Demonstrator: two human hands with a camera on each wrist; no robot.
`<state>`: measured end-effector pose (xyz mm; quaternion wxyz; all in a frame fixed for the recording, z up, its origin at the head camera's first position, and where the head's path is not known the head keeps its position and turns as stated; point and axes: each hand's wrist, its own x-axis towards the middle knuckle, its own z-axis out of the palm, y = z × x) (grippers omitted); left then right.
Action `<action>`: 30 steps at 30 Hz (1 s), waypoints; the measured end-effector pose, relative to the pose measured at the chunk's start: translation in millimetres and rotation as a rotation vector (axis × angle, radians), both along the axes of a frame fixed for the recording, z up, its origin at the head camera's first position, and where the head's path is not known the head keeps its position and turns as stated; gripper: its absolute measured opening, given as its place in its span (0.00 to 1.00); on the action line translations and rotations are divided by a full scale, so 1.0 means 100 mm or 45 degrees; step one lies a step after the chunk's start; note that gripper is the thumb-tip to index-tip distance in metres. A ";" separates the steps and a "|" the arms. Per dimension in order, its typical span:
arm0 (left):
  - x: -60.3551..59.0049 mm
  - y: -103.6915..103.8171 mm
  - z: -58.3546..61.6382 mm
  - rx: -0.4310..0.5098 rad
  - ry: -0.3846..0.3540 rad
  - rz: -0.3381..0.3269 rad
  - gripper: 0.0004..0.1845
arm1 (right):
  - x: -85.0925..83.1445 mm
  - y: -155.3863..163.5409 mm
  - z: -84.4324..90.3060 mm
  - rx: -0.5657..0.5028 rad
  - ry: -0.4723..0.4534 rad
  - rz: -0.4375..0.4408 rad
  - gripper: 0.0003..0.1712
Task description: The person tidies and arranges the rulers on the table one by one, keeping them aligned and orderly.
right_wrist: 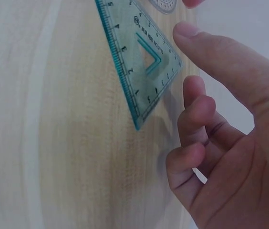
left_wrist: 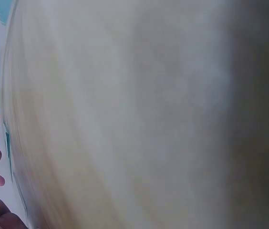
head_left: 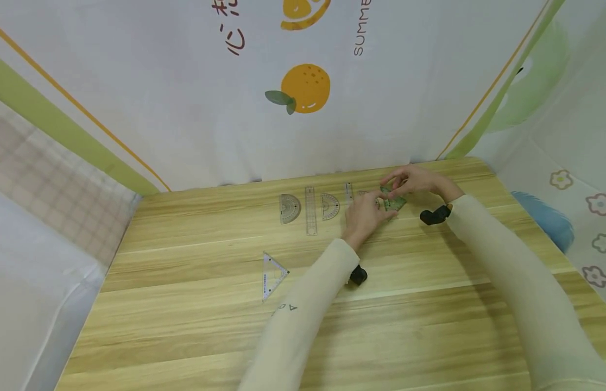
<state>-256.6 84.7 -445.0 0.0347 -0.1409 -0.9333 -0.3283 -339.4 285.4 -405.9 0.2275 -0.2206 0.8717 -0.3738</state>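
Green set square [head_left: 395, 203] between left hand [head_left: 364, 216] and right hand [head_left: 416, 180], near fingertips.

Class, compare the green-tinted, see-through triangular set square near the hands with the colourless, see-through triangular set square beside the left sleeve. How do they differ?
Colour: the green-tinted set square is tinted; the colourless set square is not.
Position: the green one is by the left hand and right hand; the colourless one lies nearer the wearer, beside the left sleeve.
Shared: both are triangular, see-through and printed.
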 end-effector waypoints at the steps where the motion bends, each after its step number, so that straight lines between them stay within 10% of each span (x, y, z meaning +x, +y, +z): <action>1: 0.00 0.00 0.00 -0.006 0.004 0.001 0.26 | 0.00 0.00 0.00 0.001 0.001 0.000 0.28; 30: 0.01 -0.10 0.03 -0.222 0.099 -0.038 0.42 | 0.02 -0.01 0.00 0.020 0.033 -0.005 0.27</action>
